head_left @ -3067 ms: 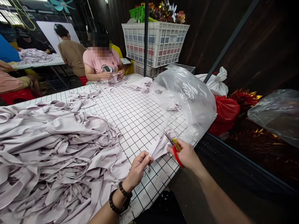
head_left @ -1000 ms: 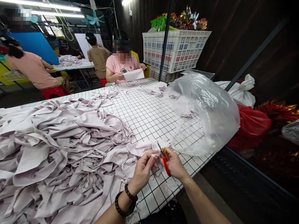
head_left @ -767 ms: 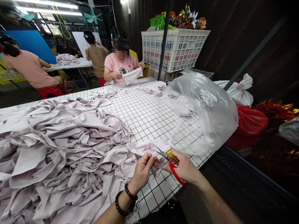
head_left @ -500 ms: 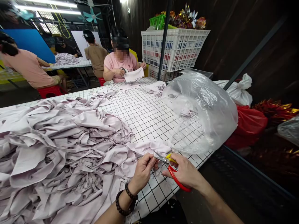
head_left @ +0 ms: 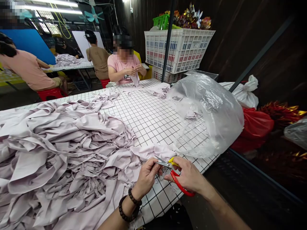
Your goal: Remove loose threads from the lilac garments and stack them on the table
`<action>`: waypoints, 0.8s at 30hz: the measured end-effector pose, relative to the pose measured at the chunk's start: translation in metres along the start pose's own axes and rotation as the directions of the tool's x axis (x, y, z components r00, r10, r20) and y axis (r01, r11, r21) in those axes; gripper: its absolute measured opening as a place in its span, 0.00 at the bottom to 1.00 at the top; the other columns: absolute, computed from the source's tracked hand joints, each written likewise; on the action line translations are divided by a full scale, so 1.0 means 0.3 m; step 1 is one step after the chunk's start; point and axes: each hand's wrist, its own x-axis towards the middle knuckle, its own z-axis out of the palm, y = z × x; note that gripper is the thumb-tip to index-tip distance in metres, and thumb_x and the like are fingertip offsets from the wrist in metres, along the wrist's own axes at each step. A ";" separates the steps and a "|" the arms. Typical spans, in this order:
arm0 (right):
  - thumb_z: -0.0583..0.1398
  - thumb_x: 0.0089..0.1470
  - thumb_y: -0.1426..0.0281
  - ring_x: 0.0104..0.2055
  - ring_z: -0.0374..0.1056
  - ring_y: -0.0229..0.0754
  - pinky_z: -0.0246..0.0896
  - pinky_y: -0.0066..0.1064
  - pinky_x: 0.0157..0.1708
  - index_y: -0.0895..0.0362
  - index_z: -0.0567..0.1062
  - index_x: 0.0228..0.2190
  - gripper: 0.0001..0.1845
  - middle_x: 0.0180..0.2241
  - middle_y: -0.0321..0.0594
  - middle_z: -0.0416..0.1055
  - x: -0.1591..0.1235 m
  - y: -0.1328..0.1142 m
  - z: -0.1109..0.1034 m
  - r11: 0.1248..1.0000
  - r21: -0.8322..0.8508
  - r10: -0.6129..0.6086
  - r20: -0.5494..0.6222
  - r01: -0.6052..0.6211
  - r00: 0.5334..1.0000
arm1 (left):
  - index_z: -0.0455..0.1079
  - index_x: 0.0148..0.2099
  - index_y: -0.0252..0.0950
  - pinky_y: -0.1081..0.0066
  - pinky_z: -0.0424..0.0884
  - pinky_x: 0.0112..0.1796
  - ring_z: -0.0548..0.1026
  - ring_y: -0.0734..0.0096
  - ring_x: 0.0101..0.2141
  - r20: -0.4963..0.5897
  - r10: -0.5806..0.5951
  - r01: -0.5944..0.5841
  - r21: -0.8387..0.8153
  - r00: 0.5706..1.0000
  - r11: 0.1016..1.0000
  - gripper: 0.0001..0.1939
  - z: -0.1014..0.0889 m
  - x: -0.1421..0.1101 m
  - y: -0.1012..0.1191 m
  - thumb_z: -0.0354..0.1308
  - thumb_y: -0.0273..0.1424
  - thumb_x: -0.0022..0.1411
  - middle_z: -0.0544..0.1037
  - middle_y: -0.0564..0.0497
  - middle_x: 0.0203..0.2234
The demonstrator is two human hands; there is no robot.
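My right hand (head_left: 188, 174) grips a pair of scissors (head_left: 174, 172) with one yellow and one red handle. The blades point left, slightly apart, and their tips reach the fingertips of my left hand (head_left: 149, 172). That hand is closed in a pinch; whatever lies between its fingers is too small or hidden to make out. Pale lilac cloth (head_left: 153, 151) lies on the table just beyond both hands. To the left spreads a large heap of cloth pieces (head_left: 59, 143) in the same colour. Small scraps lie under my hands.
A clear plastic bag (head_left: 208, 111) rests on the grid-patterned table (head_left: 151, 118) at right. Across the table, a person in a pink shirt (head_left: 123, 68) handles cloth. White crates (head_left: 178, 49) stand at the back, behind a dark metal post (head_left: 168, 41). A red bag (head_left: 256, 127) sits beyond the table's right edge.
The scissors and my right hand have shifted slightly left, while my left hand stays almost in place. Across the table, the person has brought both hands together and the cloth there hangs lower.
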 end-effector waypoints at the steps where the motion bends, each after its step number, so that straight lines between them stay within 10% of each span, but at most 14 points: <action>1: 0.66 0.40 0.53 0.28 0.60 0.38 0.53 0.29 0.26 0.54 0.64 0.24 0.22 0.26 0.34 0.65 0.000 0.000 -0.001 1.000 0.000 0.003 0.002 -0.003 1.000 | 0.68 0.37 0.35 0.72 0.67 0.32 0.68 0.72 0.27 -0.001 -0.003 0.003 -0.002 1.000 1.000 0.14 0.000 0.000 -0.001 0.50 0.40 0.65 0.69 0.51 0.27; 24: 0.63 0.45 0.57 0.21 0.54 0.36 0.44 0.28 0.22 0.55 0.61 0.17 0.20 0.17 0.33 0.62 -0.010 0.074 0.047 0.991 -0.128 -0.035 -0.099 0.022 0.994 | 0.66 0.34 0.35 0.72 0.66 0.31 0.69 0.72 0.26 0.063 -0.068 0.066 0.029 0.996 0.997 0.15 -0.006 -0.003 -0.021 0.47 0.40 0.66 0.70 0.51 0.24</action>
